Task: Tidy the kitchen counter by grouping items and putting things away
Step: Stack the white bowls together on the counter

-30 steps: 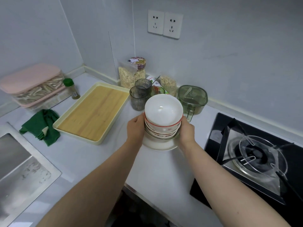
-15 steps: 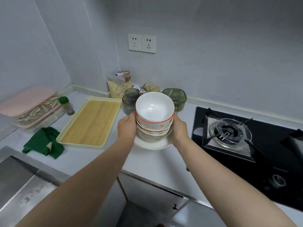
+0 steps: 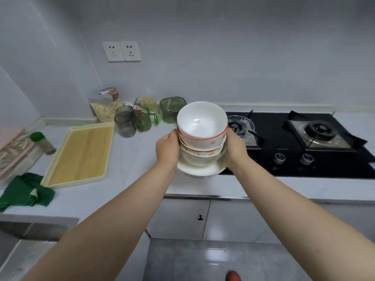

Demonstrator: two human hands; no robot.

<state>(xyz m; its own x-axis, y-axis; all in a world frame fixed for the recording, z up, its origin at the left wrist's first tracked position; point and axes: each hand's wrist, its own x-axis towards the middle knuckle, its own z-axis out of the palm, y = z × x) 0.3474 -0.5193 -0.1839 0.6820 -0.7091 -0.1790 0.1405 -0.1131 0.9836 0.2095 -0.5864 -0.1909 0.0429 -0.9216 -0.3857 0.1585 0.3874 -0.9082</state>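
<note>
1. We hold a stack of white ceramic bowls, the upper ones red-rimmed, seated on a round white plate, between both hands.
2. Our left hand clasps the stack's left side and our right hand its right. The fingers curl round the far side, mostly hidden by the bowls.
3. The stack hangs over the white bench near its front edge, at the left edge of the black gas hob.
4. Towards the left edge lie a cream tray with a bamboo floor and a crumpled green cloth. Grey ribbed tumblers stand near the back wall.
</note>
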